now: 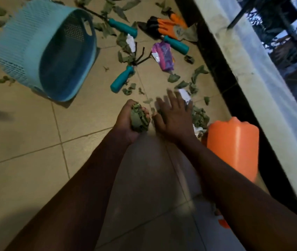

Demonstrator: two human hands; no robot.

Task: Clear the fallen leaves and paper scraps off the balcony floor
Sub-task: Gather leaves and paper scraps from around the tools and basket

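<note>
The left hand and right hand are bare, and both forearms are bare wherever they show.

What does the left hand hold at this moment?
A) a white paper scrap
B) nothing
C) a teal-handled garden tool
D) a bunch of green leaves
D: the left hand has its fingers curled around a bunch of green leaves, while the right hand is spread open beside it.

You have an orange jug at the frame's right middle. In the upper centre, orange gloves lie across a teal-handled trowel, with a purple packet just below and a teal-handled rake to its left.
</note>
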